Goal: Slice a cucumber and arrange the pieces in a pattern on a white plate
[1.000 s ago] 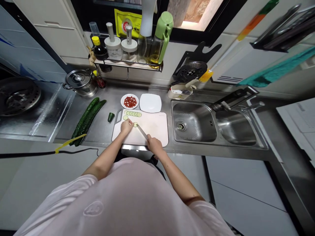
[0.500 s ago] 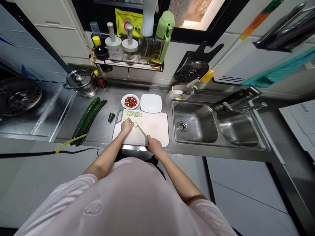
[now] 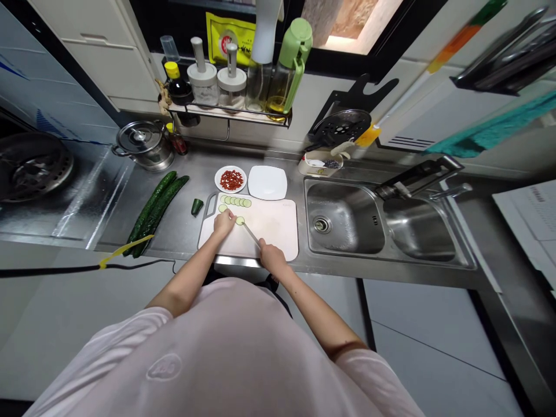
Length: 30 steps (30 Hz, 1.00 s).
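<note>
Next to nothing had changed over the last second; the view had tilted slightly, while both hands and the knife (image 3: 252,234) had kept their places on the white cutting board (image 3: 278,226); no slice had joined the row of slices (image 3: 236,201) along the far edge, so the slicing seemed to be at a pause or going very slowly. The left hand (image 3: 225,224) lay low over the board, bunched, pointing toward a pale cucumber slice (image 3: 240,220) beside it; whether it gripped a piece underneath could not be told. The right hand (image 3: 273,256), apart from the left, was wrapped round the knife's handle at the board's near edge; the blade slanted away and leftward, its tip at that slice; a loose slice (image 3: 223,208) lay just beyond the left hand; two whole cucumbers (image 3: 164,202) lay on the steel counter (image 3: 186,231), left of the board.
</note>
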Each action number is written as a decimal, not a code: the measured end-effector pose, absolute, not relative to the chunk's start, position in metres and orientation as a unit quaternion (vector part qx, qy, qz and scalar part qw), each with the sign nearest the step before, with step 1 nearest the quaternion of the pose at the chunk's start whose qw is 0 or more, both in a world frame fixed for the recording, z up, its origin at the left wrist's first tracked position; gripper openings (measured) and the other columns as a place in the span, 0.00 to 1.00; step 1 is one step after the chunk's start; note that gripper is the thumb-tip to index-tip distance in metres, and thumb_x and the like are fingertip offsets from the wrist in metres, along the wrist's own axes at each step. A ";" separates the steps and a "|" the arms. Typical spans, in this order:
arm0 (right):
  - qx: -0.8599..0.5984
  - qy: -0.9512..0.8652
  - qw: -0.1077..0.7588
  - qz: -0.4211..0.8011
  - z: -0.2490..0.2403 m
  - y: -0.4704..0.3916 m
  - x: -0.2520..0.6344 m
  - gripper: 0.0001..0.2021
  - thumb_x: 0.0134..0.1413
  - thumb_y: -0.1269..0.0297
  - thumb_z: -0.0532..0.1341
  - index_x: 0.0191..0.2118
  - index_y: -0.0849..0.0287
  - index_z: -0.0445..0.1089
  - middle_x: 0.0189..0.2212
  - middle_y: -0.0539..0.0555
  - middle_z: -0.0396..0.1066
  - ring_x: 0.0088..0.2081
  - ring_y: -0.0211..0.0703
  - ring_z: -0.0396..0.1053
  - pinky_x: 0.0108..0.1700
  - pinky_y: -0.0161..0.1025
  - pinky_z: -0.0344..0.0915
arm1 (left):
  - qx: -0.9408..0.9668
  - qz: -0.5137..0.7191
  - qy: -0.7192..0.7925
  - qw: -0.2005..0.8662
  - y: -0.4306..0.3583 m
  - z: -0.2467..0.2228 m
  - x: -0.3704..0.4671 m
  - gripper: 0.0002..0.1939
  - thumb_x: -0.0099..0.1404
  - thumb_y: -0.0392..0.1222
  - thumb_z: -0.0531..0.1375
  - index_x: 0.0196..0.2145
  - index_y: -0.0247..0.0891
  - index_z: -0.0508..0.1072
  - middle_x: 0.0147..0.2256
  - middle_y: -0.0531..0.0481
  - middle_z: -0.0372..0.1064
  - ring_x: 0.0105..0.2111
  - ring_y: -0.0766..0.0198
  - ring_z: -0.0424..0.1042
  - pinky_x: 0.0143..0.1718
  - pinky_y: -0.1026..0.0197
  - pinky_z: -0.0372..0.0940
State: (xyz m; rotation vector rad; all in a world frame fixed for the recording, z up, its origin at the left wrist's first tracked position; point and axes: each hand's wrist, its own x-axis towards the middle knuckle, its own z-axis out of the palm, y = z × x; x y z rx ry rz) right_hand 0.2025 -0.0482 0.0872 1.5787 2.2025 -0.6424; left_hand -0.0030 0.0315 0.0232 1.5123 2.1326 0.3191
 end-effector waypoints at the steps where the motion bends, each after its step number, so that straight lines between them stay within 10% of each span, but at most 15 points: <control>1: 0.556 0.780 0.179 -0.225 0.087 -0.048 0.202 0.16 0.57 0.74 0.48 0.52 0.60 0.53 0.36 0.61 0.71 0.39 0.49 0.70 0.37 0.39 0.60 | 0.555 0.115 0.785 0.252 0.032 0.024 -0.003 0.11 0.60 0.49 0.54 0.34 0.41 0.69 0.33 0.47 0.72 0.36 0.58 0.70 0.36 0.62 0.58; 30: 0.538 0.795 0.179 -0.215 0.093 -0.027 0.187 0.16 0.58 0.76 0.46 0.52 0.60 0.52 0.39 0.62 0.70 0.40 0.47 0.70 0.39 0.40 0.62 | 0.552 0.106 0.787 0.254 0.034 0.022 -0.004 0.11 0.60 0.50 0.55 0.34 0.41 0.69 0.32 0.49 0.72 0.35 0.59 0.70 0.35 0.62 0.58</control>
